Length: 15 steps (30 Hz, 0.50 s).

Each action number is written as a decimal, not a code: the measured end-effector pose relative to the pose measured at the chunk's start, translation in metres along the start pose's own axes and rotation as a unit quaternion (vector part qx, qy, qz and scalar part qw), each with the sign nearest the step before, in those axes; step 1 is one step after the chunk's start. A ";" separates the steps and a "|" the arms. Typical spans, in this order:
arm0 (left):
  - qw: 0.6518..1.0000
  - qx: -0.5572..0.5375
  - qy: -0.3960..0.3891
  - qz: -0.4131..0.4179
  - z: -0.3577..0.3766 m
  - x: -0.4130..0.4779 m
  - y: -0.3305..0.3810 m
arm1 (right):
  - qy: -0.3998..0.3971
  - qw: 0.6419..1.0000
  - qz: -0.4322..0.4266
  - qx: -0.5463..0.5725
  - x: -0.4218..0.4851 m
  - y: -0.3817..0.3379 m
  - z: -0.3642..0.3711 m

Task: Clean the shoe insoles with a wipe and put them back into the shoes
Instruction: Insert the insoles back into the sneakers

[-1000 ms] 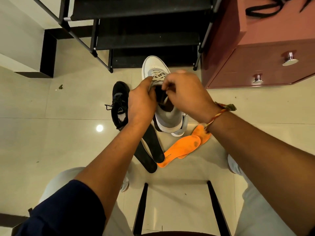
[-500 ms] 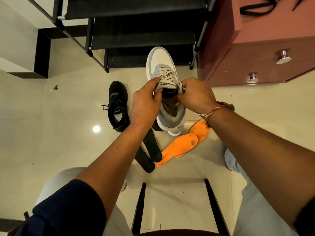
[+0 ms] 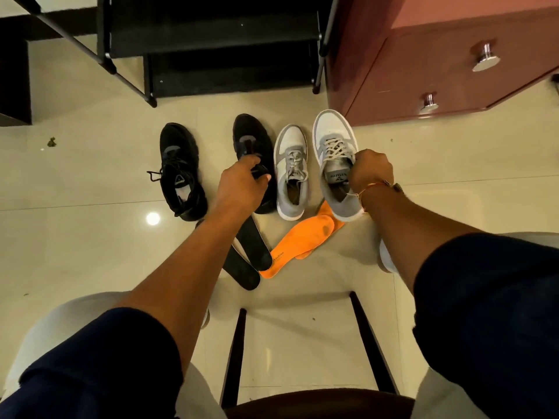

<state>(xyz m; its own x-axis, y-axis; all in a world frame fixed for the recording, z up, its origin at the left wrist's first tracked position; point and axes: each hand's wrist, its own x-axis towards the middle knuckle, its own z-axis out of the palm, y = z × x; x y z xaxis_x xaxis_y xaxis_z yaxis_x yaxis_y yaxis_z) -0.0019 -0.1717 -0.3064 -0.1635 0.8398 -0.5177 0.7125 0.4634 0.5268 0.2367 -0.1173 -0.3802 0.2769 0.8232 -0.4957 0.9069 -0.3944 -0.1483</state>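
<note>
Head view: the right hand [image 3: 370, 173] grips the held grey shoe [image 3: 334, 152] at the side of its collar, fingers curled round the edge beside the tongue. The toe points away from the person, towards the maroon cabinet [image 3: 423, 74]. Its heel covers the far end of the orange insoles [image 3: 302, 240]; whether its sole touches the floor [image 3: 90, 237] cannot be told. The second grey shoe [image 3: 290, 164] stands on the floor just beside it, upright, with its opening showing.

The left hand [image 3: 239, 186] is at the inner black shoe [image 3: 252, 137], fingers curled over its laces and collar, thumb on the side facing the grey pair. The outer black shoe [image 3: 178, 170] stands apart to the left, one lace trailing on the tiles.

The two orange insoles overlap each other and lie flat on the floor, nearer the person than the shoes. The black insoles [image 3: 254, 246] lie beside them, partly under the left forearm, and the near ends of the two pairs almost meet.

A black shoe rack [image 3: 211, 40] stands beyond the shoes
</note>
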 end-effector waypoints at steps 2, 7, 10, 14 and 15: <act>1.000 0.006 -0.004 -0.008 0.007 0.003 -0.006 | -0.014 1.000 0.009 0.024 0.006 -0.005 0.015; 1.000 0.011 -0.003 -0.022 0.023 0.011 -0.025 | -0.045 0.997 0.011 0.070 0.013 -0.016 0.055; 0.999 0.008 -0.001 -0.040 0.029 0.018 -0.035 | -0.083 0.993 0.031 0.074 0.021 -0.008 0.069; 0.997 -0.001 -0.006 -0.071 0.039 0.023 -0.045 | -0.126 0.991 0.010 0.036 0.034 0.002 0.077; 0.997 0.003 -0.006 -0.075 0.042 0.025 -0.046 | -0.131 0.991 0.004 0.031 0.036 0.001 0.078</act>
<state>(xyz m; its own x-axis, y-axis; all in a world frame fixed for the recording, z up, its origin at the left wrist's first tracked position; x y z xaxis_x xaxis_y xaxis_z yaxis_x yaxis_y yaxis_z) -0.0106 -0.1843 -0.3716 -0.2599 0.7575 -0.5988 0.6850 0.5817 0.4386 0.2235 -0.1197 -0.4649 0.1842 0.6890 -0.7010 0.8819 -0.4308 -0.1917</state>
